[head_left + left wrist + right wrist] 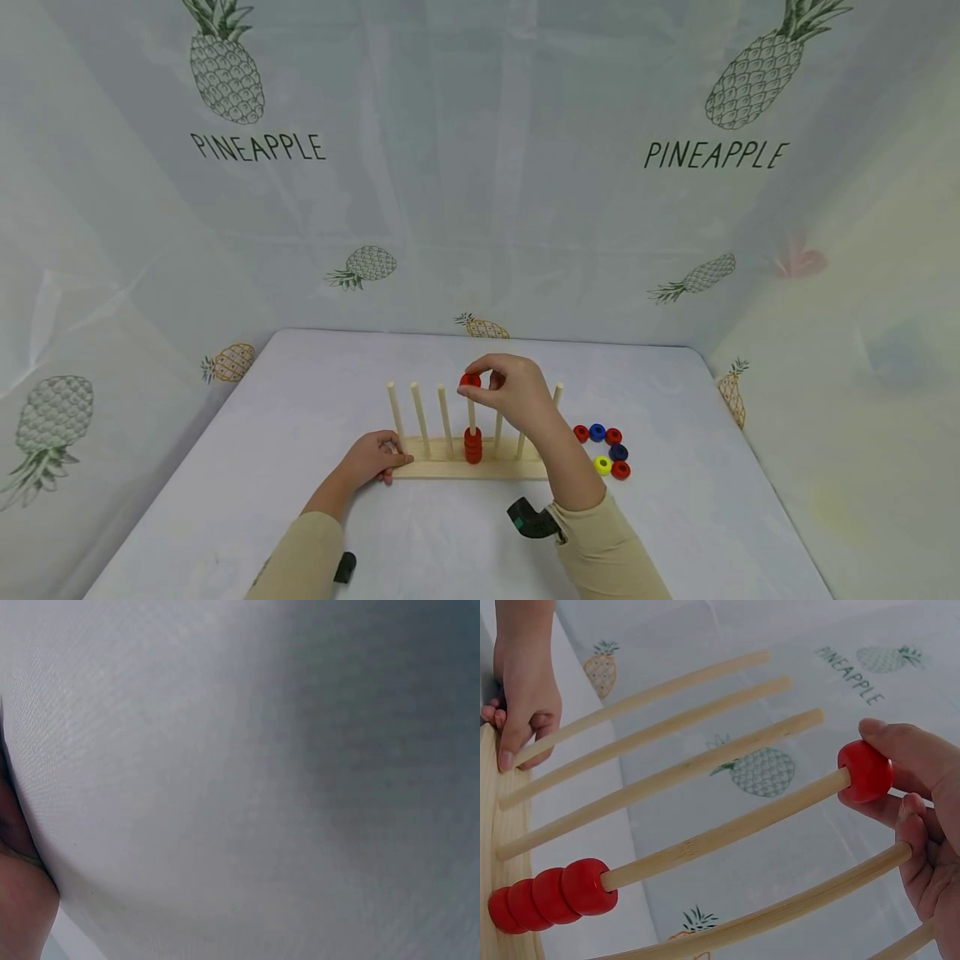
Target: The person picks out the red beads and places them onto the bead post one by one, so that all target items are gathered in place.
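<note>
My right hand point(519, 393) pinches a red bead point(870, 772) between thumb and fingers at the tip of a wooden peg point(727, 832). In the right wrist view the peg's end meets the bead's hole. Lower on that same peg, several red beads point(555, 895) are stacked down at the base. My left hand point(367, 458) grips the left end of the wooden base point(480, 471), thumb on top. Only a sliver of the left hand point(26, 900) shows in the left wrist view, beside pale cloth.
Other upright pegs point(420, 421) stand in a row along the base, some behind the right hand and forearm. Right of the base, loose red, blue and yellow beads point(603, 465) lie on the white tablecloth point(675, 517). A pineapple-printed curtain point(480, 208) hangs behind the table.
</note>
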Demonstrator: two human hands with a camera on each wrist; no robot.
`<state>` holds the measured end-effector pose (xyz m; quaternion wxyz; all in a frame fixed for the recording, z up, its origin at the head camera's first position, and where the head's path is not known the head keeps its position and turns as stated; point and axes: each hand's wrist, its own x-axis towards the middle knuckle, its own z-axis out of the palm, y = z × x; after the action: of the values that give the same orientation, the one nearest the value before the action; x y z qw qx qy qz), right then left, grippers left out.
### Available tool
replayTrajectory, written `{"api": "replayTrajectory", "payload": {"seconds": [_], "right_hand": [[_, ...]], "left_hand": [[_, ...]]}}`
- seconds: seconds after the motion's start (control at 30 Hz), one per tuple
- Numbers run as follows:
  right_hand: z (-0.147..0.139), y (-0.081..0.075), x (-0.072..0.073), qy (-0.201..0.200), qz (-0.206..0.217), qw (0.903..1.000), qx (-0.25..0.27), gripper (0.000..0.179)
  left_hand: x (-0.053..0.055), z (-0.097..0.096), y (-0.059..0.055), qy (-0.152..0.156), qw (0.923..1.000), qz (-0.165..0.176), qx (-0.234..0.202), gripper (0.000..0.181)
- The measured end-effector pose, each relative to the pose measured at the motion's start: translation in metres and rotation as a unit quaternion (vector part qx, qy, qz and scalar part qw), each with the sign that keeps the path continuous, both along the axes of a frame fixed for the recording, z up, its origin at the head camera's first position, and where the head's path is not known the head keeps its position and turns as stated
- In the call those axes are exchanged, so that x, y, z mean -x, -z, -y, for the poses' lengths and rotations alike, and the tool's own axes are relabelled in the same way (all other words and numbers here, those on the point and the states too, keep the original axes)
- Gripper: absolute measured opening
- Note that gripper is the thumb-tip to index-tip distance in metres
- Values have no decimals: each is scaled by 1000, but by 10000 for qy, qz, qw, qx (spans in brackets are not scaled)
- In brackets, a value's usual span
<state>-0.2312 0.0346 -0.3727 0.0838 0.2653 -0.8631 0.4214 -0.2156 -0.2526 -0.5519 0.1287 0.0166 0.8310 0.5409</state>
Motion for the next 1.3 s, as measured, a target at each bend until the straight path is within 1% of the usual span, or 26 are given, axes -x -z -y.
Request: {"api": "replayTrajectory", "payload": {"seconds": [0.57, 0.77, 0.97, 1.17, 1.3], "right_hand": [[-2, -2, 0, -142, -97, 9994, -287, 20], [-2, -3, 0, -225, -135, 9993, -257, 19], [-3, -3, 0, -273, -69, 9995, -134, 20], [-3, -3, -1, -344, -170, 9992, -56, 19], [-3, -4, -1, -407, -241, 9989, -2, 20]], "left_hand": [[-1, 0, 0, -3, 10000, 38, -91, 26], [0, 0, 0, 2, 10000, 37, -69, 26], [0, 0, 0, 2, 10000, 30, -39, 24], [0, -2, -2, -70, 9999, 133, -56, 25], [0, -1, -1, -81, 9999, 97, -40, 25]]}}
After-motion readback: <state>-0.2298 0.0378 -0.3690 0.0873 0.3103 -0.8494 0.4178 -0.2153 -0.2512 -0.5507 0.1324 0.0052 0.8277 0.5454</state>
